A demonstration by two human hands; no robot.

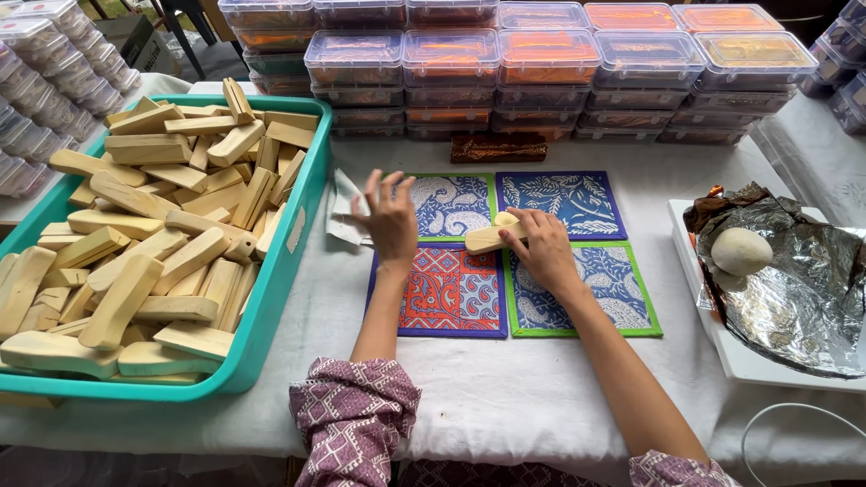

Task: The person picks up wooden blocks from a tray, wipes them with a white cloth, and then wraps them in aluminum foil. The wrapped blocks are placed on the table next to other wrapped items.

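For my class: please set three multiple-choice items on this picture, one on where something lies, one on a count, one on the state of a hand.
1. Where does the teal crate of wooden blocks stand?
A. to the left of the patterned mats
B. on the white tray
C. behind the stacked boxes

2. How many patterned mats lie in the square?
A. two
B. four
C. six

3. What is the right hand doing?
A. resting flat and empty
B. gripping a wooden block over the mats
C. lifting the foil

Answers: 1 A, the crate fills the table's left side. 2 B, two rows of two mats show. 3 B, its fingers close on the block, while the left hand is raised with fingers spread.
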